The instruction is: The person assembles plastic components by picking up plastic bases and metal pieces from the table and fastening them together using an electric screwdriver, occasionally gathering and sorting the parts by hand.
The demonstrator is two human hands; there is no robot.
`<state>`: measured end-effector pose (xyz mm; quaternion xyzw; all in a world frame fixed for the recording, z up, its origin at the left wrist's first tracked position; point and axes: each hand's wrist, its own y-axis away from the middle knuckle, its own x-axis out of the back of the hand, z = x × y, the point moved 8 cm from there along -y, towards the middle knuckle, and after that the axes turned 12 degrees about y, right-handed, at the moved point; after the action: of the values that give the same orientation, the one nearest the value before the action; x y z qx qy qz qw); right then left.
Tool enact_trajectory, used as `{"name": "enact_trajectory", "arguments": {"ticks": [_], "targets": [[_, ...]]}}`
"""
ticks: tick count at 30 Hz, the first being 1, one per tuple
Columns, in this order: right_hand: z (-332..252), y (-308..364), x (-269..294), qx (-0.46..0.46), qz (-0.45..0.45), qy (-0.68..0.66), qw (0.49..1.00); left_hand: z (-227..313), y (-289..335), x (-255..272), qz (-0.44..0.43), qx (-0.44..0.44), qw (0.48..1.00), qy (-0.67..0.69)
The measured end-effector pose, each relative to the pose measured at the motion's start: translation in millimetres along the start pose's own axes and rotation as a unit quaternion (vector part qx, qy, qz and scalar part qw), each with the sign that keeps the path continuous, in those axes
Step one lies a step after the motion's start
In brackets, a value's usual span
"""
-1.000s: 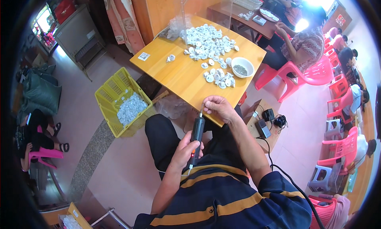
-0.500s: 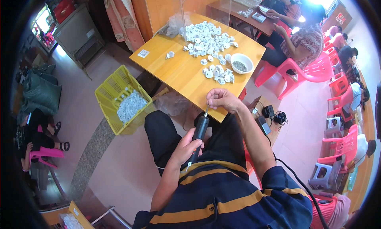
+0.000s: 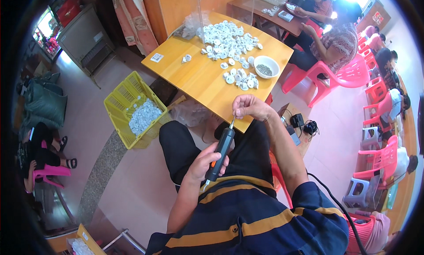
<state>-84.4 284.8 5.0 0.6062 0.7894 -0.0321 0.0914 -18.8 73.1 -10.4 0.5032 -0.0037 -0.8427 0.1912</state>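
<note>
The left hand (image 3: 207, 160) is wrapped around a slim black screwdriver (image 3: 222, 150) with an orange band near its lower end; the tool is tilted, its metal bit pointing up toward the right hand (image 3: 251, 107). The right hand is pinched shut at the bit tip, just off the near tabletop (image 3: 194, 76) edge; what it grips is too small to tell. The tabletop is smooth, yellow-orange wood. On it lie a heap of small white round parts (image 3: 229, 36) and a white bowl (image 3: 266, 66) of dark grains. A yellow lattice plastic basket (image 3: 126, 98) of white parts stands on the pale tiled floor. Pink plastic chairs (image 3: 349, 74) stand to the right.
</note>
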Motion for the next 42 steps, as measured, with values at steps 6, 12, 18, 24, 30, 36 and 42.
{"name": "enact_trajectory", "arguments": {"ticks": [6, 12, 18, 24, 30, 36, 42], "targets": [[0, -4, 0, -0.065, -0.001, 0.125, 0.99, -2, -5, 6, 0.062, -0.03, 0.991, -0.113], [12, -7, -1, -0.027, 0.08, -0.031, 0.996, 7, -1, 7, 0.081, -0.055, 0.987, -0.126], [18, -11, -4, -0.015, 0.085, -0.101, 0.991, 9, 0, 8, 0.075, -0.065, 0.989, -0.109], [22, -11, -4, -0.029, 0.091, -0.113, 0.989, 8, 1, 8, 0.072, -0.059, 0.991, -0.099], [21, -9, -5, -0.016, 0.092, -0.132, 0.987, 10, 0, 8, 0.066, -0.055, 0.992, -0.093], [13, -8, 1, -0.051, 0.097, -0.012, 0.994, 7, 0, 13, 0.093, -0.047, 0.985, -0.135], [-3, -3, -1, -0.091, -0.026, 0.14, 0.986, 7, 0, 10, 0.118, -0.045, 0.958, -0.257]]}}
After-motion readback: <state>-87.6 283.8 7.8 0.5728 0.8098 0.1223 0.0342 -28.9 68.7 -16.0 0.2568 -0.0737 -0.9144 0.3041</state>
